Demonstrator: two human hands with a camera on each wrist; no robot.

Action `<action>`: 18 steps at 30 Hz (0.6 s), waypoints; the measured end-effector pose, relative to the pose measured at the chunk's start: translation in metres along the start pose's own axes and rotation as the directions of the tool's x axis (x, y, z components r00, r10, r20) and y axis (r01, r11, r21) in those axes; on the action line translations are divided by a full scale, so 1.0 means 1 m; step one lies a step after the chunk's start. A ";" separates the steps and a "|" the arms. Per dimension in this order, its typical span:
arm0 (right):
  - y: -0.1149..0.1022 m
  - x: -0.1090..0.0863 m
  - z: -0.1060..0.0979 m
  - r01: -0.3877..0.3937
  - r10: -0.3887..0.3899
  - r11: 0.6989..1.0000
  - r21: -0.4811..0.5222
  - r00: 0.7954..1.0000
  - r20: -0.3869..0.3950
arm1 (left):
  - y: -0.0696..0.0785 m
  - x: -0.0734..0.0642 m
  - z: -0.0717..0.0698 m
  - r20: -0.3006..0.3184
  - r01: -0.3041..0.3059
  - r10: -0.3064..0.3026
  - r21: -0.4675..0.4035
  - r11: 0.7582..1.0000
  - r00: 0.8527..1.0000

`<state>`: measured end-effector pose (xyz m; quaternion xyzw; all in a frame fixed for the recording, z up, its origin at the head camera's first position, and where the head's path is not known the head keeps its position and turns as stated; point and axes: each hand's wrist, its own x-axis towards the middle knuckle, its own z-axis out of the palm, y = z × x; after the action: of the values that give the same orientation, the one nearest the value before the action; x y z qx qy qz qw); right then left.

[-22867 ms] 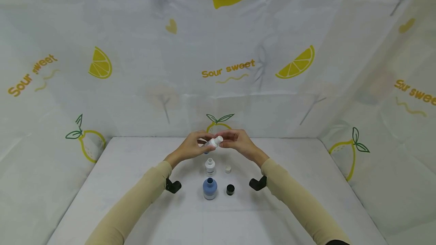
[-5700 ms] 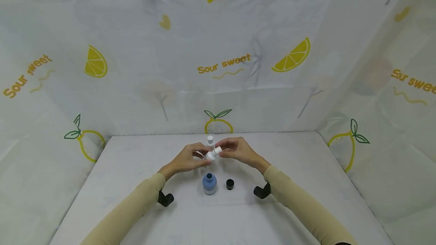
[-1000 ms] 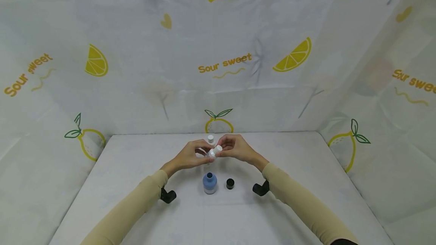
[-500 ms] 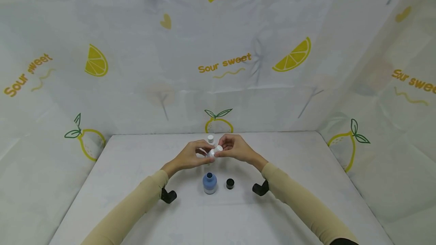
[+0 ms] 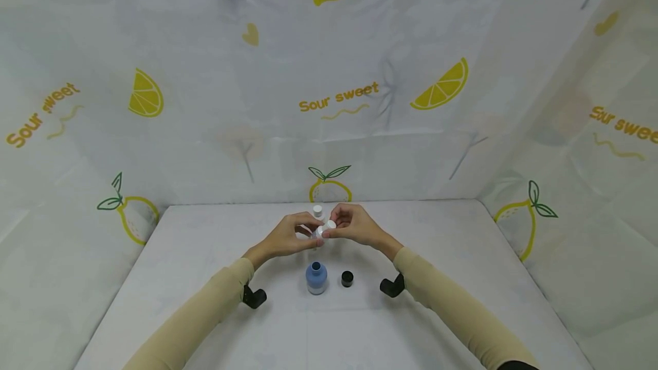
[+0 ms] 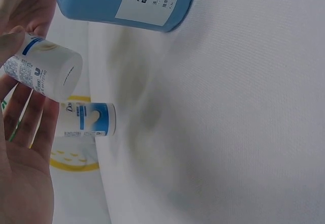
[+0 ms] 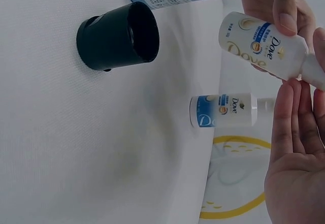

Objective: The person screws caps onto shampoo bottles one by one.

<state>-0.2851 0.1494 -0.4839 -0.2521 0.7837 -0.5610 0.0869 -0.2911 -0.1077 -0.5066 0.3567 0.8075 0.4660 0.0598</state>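
Observation:
My left hand [image 5: 288, 237] grips a small white Dove bottle [image 7: 254, 43] by its body, tilted in the air with its top to the right. The thumb and fingers of my right hand [image 5: 360, 227] pinch the white cap [image 5: 330, 225] on that bottle's neck. In the right wrist view the cap sits in line with the neck, partly hidden by the fingers. Behind the hands stands a second white Dove bottle [image 7: 223, 111], upright with a white cap and a blue band at its base.
Nearer the person, a blue bottle [image 5: 316, 278] stands upright with its mouth uncovered. To its right a black cap [image 5: 347, 278] rests on the white table [image 5: 411, 324]. A white curtain with lemon prints [image 5: 205, 101] hangs behind the table's back edge.
Earliest, an uncapped white bottle and a loose white cap stood on the table while another bottle was held. Later the cap met the held bottle's neck askew; now it is aligned. Right fingers shifted slightly.

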 end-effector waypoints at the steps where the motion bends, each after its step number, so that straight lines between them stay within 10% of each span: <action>1: 0.000 0.000 0.000 0.001 -0.001 1.000 -0.001 1.000 -0.001 | 0.000 0.000 0.000 0.001 -0.001 0.001 0.001 1.000 1.000; 18: 0.000 -0.002 0.000 0.006 -0.006 1.000 -0.001 1.000 0.003 | 0.001 -0.001 0.002 -0.008 -0.034 0.034 -0.004 0.999 0.999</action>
<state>-0.2834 0.1510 -0.4842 -0.2553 0.7831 -0.5605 0.0864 -0.2887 -0.1065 -0.5076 0.3683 0.8005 0.4703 0.0495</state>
